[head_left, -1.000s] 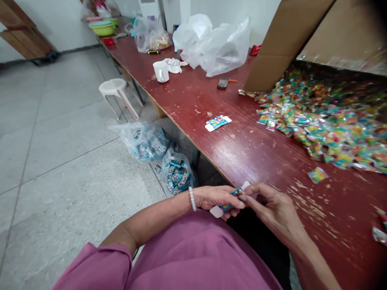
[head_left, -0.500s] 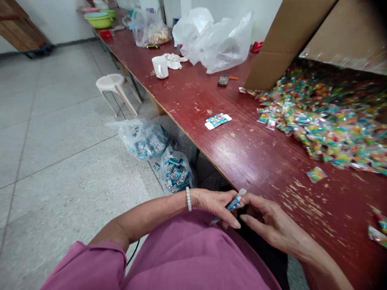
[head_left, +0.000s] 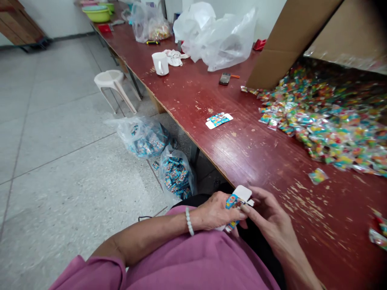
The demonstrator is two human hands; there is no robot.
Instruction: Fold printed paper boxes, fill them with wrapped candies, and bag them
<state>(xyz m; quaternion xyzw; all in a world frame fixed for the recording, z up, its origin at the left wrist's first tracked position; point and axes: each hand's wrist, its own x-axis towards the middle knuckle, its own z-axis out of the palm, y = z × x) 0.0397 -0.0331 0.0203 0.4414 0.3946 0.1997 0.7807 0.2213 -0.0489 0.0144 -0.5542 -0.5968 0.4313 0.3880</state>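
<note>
Over my lap, at the table's edge, my left hand [head_left: 216, 211] is closed around a small blue printed cardboard box [head_left: 232, 201] with white end flaps sticking out. My right hand [head_left: 269, 213] meets it from the other side, thumb and fingers pinching the box near its upper flap. Part of the box is hidden behind my left fingers. On the table ahead lies a flat, unfolded box [head_left: 219, 120] of the same print. To the right a single wrapped candy [head_left: 318, 176] lies apart from a large heap of wrapped candies [head_left: 326, 129].
A tipped cardboard carton [head_left: 272, 52] stands behind the candy heap. Farther along the red table [head_left: 181, 96] are a white mug [head_left: 160, 63], a phone [head_left: 224, 79] and plastic bags [head_left: 223, 40]. Bags of blue boxes [head_left: 177, 174] and a white stool [head_left: 110, 78] stand on the floor.
The box in my hands has turned so its white flap and printed face show more. My right thumb has come onto it, and my hands are closer together.
</note>
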